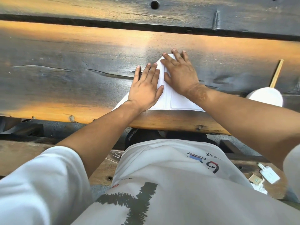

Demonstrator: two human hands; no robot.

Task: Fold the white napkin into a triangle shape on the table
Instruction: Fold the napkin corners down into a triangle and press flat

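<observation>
The white napkin (172, 98) lies flat on the dark wooden table (65, 75), near its front edge. It has a triangle outline, with its tip pointing away from me and its long side along the near edge. My left hand (146, 88) presses flat on the napkin's left half, fingers spread. My right hand (179, 73) lies flat on the upper right part, its fingertips reaching the tip. Both palms cover much of the napkin. A vertical fold line shows between the hands.
A white round object (266, 96) with a wooden stick (276, 73) stands on the table at the right. On the bench at the lower right lie a white tag and bits of cardboard (267, 174). A gap (113, 25) separates the table planks farther back.
</observation>
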